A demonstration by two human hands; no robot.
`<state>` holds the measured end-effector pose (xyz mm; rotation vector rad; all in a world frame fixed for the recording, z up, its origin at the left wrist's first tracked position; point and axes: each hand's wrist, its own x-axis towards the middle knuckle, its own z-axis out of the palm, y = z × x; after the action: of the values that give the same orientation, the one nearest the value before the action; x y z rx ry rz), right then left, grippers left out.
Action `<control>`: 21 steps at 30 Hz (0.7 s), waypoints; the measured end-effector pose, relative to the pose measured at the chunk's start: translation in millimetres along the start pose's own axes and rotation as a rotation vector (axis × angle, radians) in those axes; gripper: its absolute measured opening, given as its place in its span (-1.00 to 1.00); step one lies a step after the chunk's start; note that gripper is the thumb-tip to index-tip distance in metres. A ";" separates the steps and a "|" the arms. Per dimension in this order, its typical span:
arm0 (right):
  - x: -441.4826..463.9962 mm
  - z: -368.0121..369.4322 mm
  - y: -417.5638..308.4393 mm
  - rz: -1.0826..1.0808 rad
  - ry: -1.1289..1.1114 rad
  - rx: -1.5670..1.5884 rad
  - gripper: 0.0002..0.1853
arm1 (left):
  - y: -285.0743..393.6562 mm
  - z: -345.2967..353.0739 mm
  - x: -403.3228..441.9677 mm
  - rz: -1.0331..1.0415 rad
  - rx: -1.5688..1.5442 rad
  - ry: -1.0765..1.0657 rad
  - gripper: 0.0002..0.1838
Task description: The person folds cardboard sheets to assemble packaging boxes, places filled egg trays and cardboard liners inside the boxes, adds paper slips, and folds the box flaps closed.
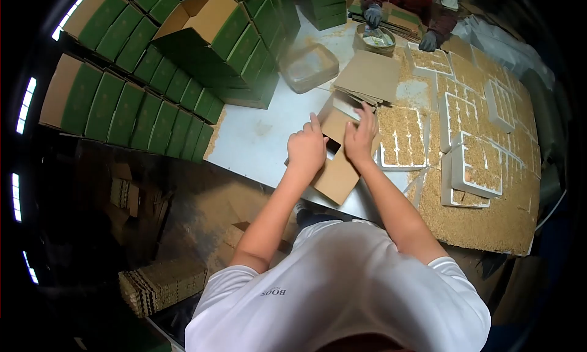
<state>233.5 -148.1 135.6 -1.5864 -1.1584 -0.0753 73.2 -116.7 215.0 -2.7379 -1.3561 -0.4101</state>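
Left of the cardboard box (340, 176) under our hands, we see green boxes (125, 110) piled in rows, any print on their faces too faint to read. On the near side of the cardboard box, our white shirt (361, 285) carries dark lettering (273, 292), upside down to the camera, that appears to read "BOSS"; a smaller line with it is illegible.

Our left hand (307, 149) touches the cardboard box's left side, index finger extended away from us and the others curled; whether they pinch the cardboard, we cannot tell. The cardboard box lies on the table (254, 132) between our hands, plain brown with no lettering visible. Its long axis appears to slant outward from our body, though our hands hide much of the sides. A dark gap between its flaps opens just right of our left fingertips, making the left hand the nearer to it. Our right hand (362, 135) rests against the right side, fingers extended and slightly parted.

Beyond the cardboard box, to the right, are a co-worker's gloved hands (373, 16); just right of it stands a white tray (403, 167) filled with tan, crumbly material.
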 end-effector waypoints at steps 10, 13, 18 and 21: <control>25.5 -15.0 15.4 0.247 -0.460 -0.682 -0.40 | 1.9 45.1 -78.7 -0.405 -0.331 -0.107 -0.13; 16.3 -20.6 4.8 0.433 -0.604 -0.593 -0.42 | -48.7 82.9 -80.8 -0.763 -1.110 -0.037 0.09; 14.8 -48.9 -29.6 0.709 -0.650 -0.104 -0.35 | -93.9 40.9 -60.7 -0.595 -1.796 -0.220 0.25; 17.8 -71.7 -35.3 1.099 -0.479 0.627 -0.26 | -114.6 3.0 -58.0 -0.193 -1.070 0.035 0.29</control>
<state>254.1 -196.0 198.7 -1.4753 -0.4126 1.3056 -50.1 -90.9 189.5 -3.2731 -1.7424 -1.5879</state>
